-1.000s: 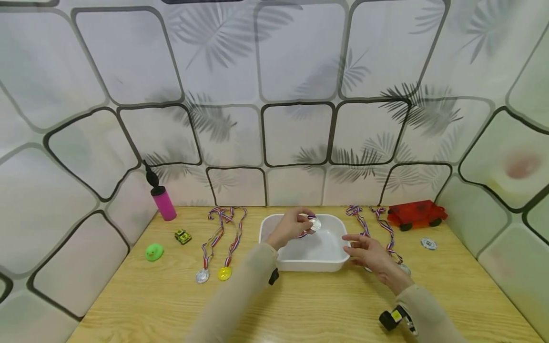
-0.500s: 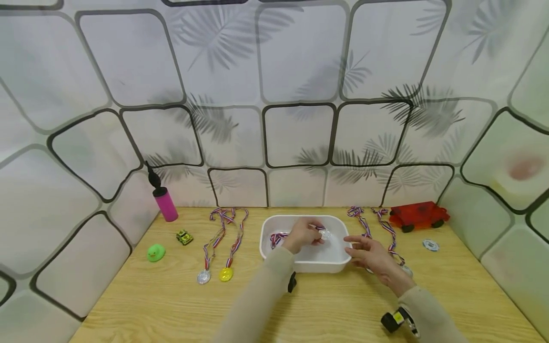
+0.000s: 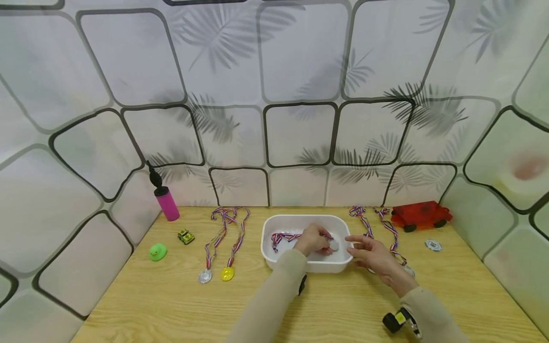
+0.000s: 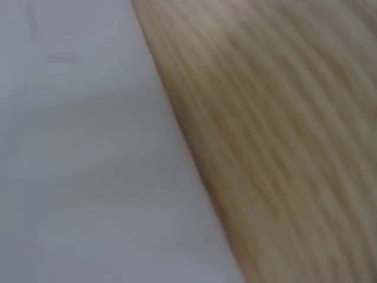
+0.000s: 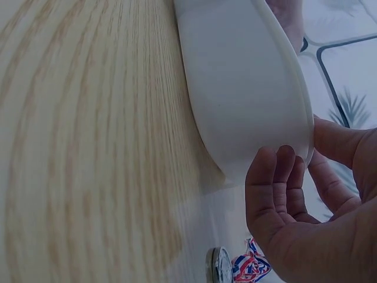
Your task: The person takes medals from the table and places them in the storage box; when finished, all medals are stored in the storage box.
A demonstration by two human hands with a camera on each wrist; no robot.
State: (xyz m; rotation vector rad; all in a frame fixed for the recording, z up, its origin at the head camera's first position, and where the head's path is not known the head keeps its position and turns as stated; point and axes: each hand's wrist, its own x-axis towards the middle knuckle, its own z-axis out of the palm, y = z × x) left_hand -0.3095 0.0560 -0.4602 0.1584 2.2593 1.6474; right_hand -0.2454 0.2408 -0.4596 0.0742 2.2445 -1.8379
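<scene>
Beige sleeves (image 3: 271, 297) — black wrist camera (image 3: 391, 322)

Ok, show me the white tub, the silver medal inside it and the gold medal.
White tub (image 5: 244, 88), right wrist view: its outer wall.
Silver medal (image 3: 333, 245), head view: face of its disc.
Gold medal (image 3: 227, 273), head view: middle of its disc.

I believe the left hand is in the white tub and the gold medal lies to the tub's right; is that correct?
Not quite: the head view shows the gold medal to the left of the tub. The left hand is indeed in the tub.
</scene>
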